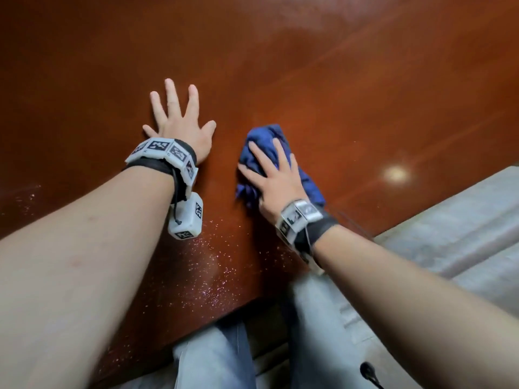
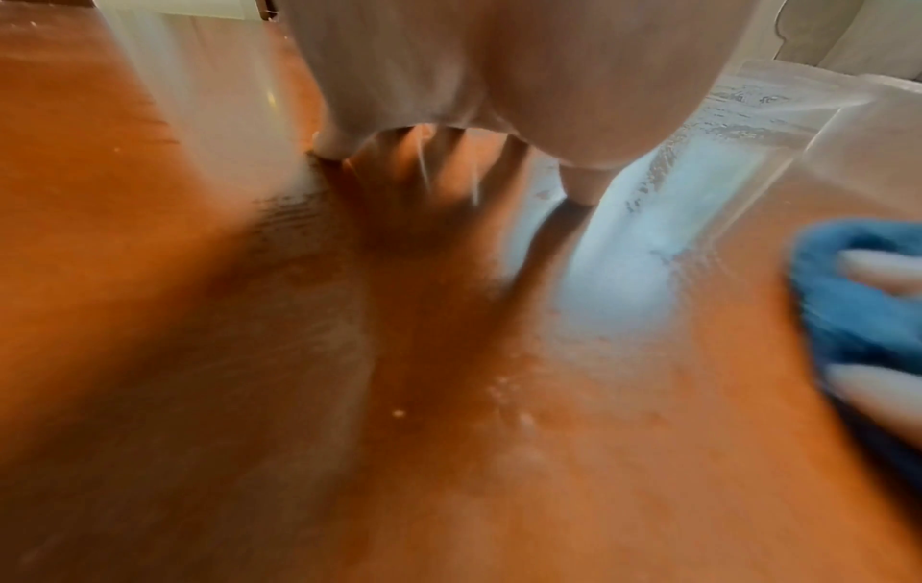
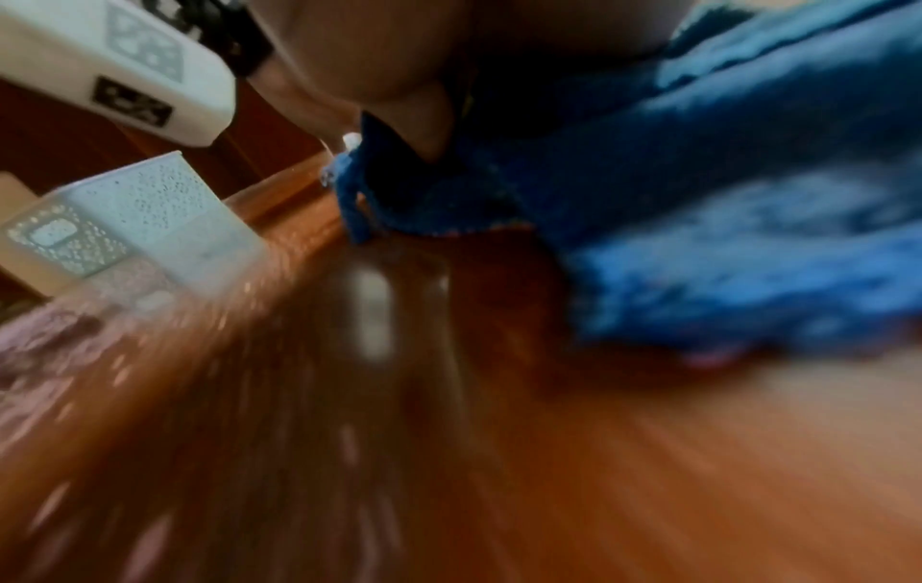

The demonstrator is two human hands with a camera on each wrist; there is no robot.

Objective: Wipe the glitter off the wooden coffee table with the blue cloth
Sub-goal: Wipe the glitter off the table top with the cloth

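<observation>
The reddish-brown wooden coffee table (image 1: 323,80) fills most of the head view. Fine glitter (image 1: 207,273) speckles its near edge, between my two forearms, with more at the far left (image 1: 25,197). My left hand (image 1: 179,119) lies flat on the bare wood with fingers spread, and holds nothing. My right hand (image 1: 272,175) presses flat on top of the crumpled blue cloth (image 1: 266,138), fingers straight over it. In the left wrist view the blue cloth (image 2: 848,311) shows at the right edge. The blue cloth (image 3: 723,197) is blurred in the right wrist view.
The table's near edge runs diagonally above my jeans-clad knees (image 1: 213,357). A pale grey sofa cushion (image 1: 463,228) lies to the right of the table. A bright lamp reflection (image 1: 396,173) shines on the wood at the right.
</observation>
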